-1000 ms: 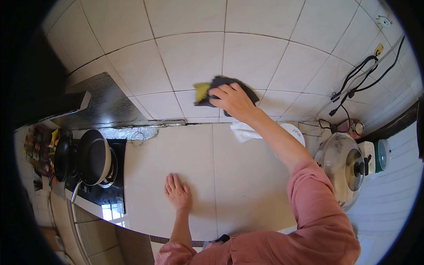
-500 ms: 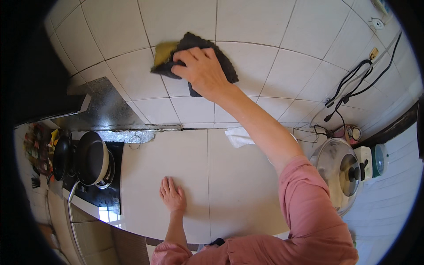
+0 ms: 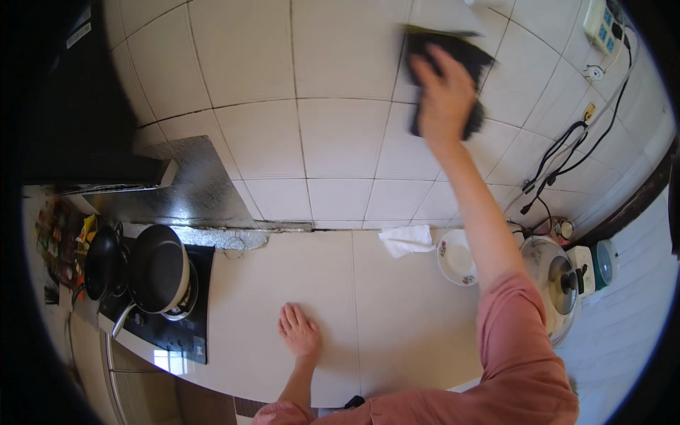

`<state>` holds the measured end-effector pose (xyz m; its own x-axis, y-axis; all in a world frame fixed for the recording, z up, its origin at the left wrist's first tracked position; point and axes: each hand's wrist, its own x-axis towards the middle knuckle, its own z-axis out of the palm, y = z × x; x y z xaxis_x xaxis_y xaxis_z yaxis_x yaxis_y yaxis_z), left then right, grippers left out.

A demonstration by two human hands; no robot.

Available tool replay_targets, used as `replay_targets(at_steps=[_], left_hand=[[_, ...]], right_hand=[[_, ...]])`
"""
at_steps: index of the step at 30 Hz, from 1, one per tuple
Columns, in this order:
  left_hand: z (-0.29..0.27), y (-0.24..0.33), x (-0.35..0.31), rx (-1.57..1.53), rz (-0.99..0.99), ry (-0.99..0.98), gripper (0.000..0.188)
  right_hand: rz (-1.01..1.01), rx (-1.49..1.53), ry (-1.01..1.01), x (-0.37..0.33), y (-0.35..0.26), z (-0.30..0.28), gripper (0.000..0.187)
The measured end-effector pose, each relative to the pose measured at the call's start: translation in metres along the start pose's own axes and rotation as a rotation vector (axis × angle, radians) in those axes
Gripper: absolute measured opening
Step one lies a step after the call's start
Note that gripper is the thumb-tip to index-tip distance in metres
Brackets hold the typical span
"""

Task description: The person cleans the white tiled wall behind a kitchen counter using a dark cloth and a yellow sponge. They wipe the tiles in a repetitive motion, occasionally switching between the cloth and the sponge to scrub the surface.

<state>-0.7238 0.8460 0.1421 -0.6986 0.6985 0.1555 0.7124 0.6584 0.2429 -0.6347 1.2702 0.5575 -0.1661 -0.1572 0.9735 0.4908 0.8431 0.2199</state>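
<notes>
My right hand (image 3: 448, 110) is raised to the white tiled wall (image 3: 340, 134), its fingers closed over a dark cloth (image 3: 473, 60) that lies against the tiles. Hand and cloth are somewhat blurred. A thin yellowish edge shows along the cloth's top. Lower down, my left hand (image 3: 301, 333) rests flat on the pale countertop (image 3: 404, 319) with fingers stretched out and nothing in it. Beyond my right forearm's left side, a white cloth (image 3: 407, 241) lies against the wall's foot, beside a white plate (image 3: 455, 258) with a floral rim.
At left, a frying pan (image 3: 156, 269) and a smaller dark pan (image 3: 104, 262) sit on the black stove (image 3: 191, 347), below a dark range hood (image 3: 85, 142). On the right stand a glass-lidded pot (image 3: 545, 262), hanging black cables (image 3: 567, 152) and a power strip (image 3: 601, 28).
My right hand has swept the dark cloth to the right across the tiles. The plate has come out from behind my arm. My left hand stays flat on the countertop while the view has shifted.
</notes>
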Motion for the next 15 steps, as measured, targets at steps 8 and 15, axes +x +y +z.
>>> replay_targets(at_steps=[8, 15], left_hand=[[0.001, -0.021, 0.004, -0.155, 0.029, 0.049, 0.054], [-0.023, -0.084, 0.018, -0.149, 0.281, -0.039, 0.061]], right_hand=[[-0.428, 0.245, -0.398, 0.042, -0.158, 0.095, 0.043], [0.024, -0.287, 0.028, 0.052, -0.085, 0.038, 0.051]])
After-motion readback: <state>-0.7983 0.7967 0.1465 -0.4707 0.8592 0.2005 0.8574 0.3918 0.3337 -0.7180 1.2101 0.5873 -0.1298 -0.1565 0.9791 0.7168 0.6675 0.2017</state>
